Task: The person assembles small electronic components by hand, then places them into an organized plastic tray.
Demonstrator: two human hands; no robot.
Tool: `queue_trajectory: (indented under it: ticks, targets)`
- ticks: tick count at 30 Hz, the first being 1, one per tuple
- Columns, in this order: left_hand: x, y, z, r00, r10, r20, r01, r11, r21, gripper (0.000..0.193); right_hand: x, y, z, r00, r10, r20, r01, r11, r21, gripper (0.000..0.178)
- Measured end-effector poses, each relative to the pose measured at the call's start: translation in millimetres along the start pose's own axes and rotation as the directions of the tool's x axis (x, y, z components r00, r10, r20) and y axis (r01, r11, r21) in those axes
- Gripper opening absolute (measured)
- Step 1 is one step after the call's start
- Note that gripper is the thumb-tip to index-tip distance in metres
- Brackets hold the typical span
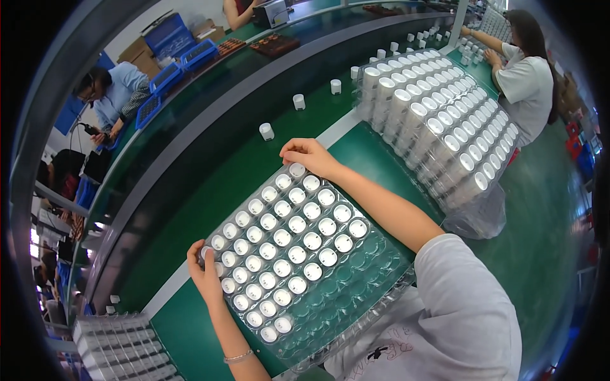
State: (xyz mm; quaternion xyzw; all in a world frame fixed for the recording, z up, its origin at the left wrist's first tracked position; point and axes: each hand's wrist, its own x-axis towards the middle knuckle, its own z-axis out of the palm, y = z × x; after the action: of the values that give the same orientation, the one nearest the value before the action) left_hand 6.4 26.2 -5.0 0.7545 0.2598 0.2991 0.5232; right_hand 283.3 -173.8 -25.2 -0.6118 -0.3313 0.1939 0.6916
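A clear plastic tray [330,289] with round pockets lies tilted on the green tabletop in front of me. White round-topped pieces [282,237] fill its far rows; the pockets nearest my body hold none. My left hand [206,277] is closed at the tray's left corner, its thumb over the end piece. At the far right corner, my right hand [311,157] has its fingers curled at the tray's edge beside another end piece. The undersides of both grips are hidden.
Stacked filled trays [438,120] stand to the right, with a clear plastic bag [480,213] below. Another stack [124,346] sits at lower left. Single white pieces [266,131] dot the green conveyor belt [235,171] ahead. A co-worker [530,79] works at far right.
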Motion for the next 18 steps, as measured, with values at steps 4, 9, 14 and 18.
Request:
queue_trajectory:
  ticks: [4,9,14,18]
  targets:
    - [-0.1,1.8,-0.5,1.000,-0.004,0.007,0.004,1.000,0.004,0.026,0.3,0.3,-0.2,1.000,0.000,0.001,0.000,1.000,0.003,0.011]
    - [-0.1,1.2,-1.1,1.000,0.002,0.014,-0.002,1.000,0.002,0.027,1.0,2.2,1.4,0.999,-0.017,-0.035,0.018,0.999,0.033,0.013]
    - [0.0,-2.7,0.8,0.999,0.035,-0.021,-0.035,0.999,-0.013,0.025,-0.4,0.4,1.3,0.999,-0.032,-0.023,0.033,0.999,0.024,0.012]
    - [-0.5,-2.3,-0.6,1.000,0.014,-0.008,-0.014,1.000,-0.001,0.025,-0.5,0.0,1.0,1.000,-0.027,-0.005,0.027,1.000,0.017,0.011]
